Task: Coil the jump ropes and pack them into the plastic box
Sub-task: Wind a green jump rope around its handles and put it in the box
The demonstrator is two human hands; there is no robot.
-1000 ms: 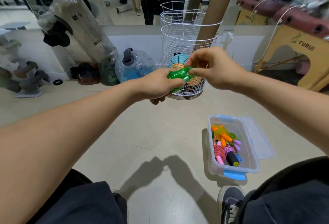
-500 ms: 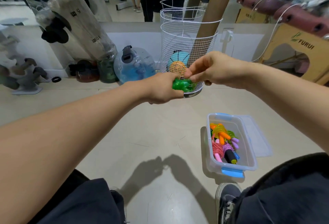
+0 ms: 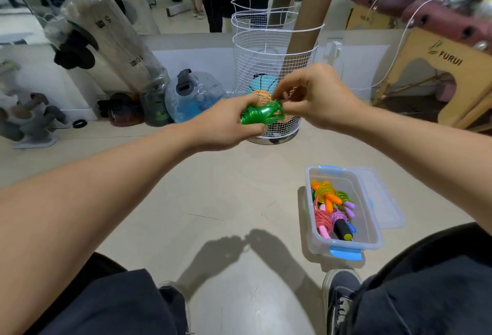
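A green jump rope (image 3: 262,115), wound into a tight bundle, is held out in front of me at chest height. My left hand (image 3: 229,125) grips the bundle from the left and below. My right hand (image 3: 316,96) pinches the rope's right end between thumb and fingertips. On the floor at the lower right stands the clear plastic box (image 3: 371,231) with blue latches. Inside it lie several coiled ropes (image 3: 331,209) in orange, yellow, pink, purple and black.
The box's clear lid (image 3: 386,201) lies flat beside it on the right. A white wire basket (image 3: 269,68) with balls and cardboard tubes stands just behind my hands. A blue water jug (image 3: 194,95), weight bags and a wooden stand (image 3: 439,74) line the mirrored wall. My shoe (image 3: 339,297) sits close to the box.
Both hands stay on the green rope and have shifted slightly. The right hand's fingers have gone from above the bundle to pinching its right end.
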